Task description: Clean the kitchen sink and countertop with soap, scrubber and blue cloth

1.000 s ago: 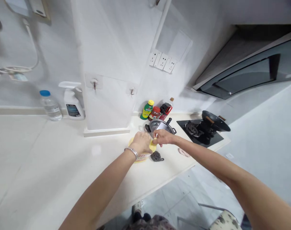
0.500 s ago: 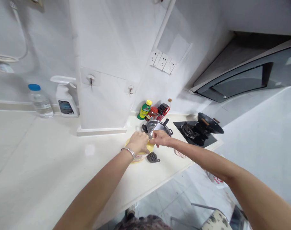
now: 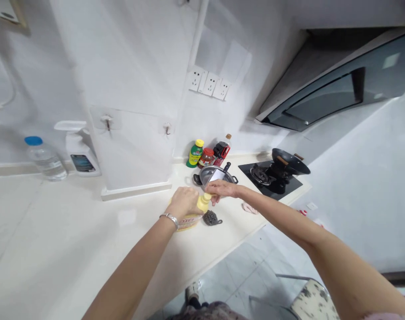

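Jug (image 3: 189,221): one, on the bench (image 3: 72,231), nearer me than the right corner of the pillar (image 3: 135,155); whether it stands straight or leans I cannot tell.
Left grip (image 3: 185,202): closed over the jug's top, my fingers curled round and hiding most of that part.
Right grip (image 3: 218,189): fingers drawn together at the yellow cap (image 3: 204,203); whether they have hold of it I cannot tell.
Front edge: slants past on my side, a strip of bench between it and the jug.
Left side: my widest room, bench stretching away to one water bottle (image 3: 49,162) and one spray bottle (image 3: 80,158) near the wall.
Far side: tight, with one pot (image 3: 206,172) just past my right grip and one cleaver (image 3: 218,174) resting in it.
Scrubber (image 3: 210,218): one, just right of the jug.
Behind the pot: four close together, one green bottle (image 3: 194,154), one jar (image 3: 206,158), one dark bottle (image 3: 220,153), one clear bottle (image 3: 228,140).
Right end: one hob (image 3: 268,186) carrying one wok (image 3: 292,164), well apart from the jug.
Uprights: three sockets (image 3: 209,83), two hooks (image 3: 107,122).
Floor: one stool (image 3: 314,302), beyond the front edge.
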`<control>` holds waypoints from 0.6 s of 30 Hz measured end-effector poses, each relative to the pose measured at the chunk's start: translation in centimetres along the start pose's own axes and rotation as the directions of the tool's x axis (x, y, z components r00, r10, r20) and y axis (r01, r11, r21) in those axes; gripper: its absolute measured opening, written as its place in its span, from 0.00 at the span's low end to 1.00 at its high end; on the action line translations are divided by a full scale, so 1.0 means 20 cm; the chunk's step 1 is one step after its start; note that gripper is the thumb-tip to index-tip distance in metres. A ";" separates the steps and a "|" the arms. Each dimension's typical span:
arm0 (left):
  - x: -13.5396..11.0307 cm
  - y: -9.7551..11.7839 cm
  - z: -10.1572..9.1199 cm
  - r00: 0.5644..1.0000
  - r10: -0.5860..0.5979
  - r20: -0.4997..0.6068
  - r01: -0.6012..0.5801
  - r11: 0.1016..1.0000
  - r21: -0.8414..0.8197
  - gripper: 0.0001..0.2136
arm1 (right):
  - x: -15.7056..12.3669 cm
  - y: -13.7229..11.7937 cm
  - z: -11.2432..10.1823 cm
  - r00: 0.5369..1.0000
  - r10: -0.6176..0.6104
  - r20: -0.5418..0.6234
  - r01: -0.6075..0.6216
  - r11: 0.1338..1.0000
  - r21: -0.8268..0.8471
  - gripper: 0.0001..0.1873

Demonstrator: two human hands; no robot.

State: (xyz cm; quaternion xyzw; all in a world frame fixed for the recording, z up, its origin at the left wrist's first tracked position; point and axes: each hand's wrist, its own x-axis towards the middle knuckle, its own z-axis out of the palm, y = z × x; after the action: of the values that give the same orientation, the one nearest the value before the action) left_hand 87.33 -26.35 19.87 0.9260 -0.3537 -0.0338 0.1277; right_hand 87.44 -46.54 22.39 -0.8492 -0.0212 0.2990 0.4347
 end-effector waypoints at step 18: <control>0.18 0.00 -0.14 0.980 -0.169 0.100 0.193 0.925 -0.327 0.34 | 0.02 0.83 0.56 0.773 -0.092 -0.627 0.024 0.993 -0.116 0.28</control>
State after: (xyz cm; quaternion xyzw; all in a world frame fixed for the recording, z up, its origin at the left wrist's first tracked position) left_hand 90.45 -28.22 22.79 0.9177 -0.2598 -0.1375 0.2674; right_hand 78.19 -48.51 4.76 -0.9201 0.0842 -0.0179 0.3822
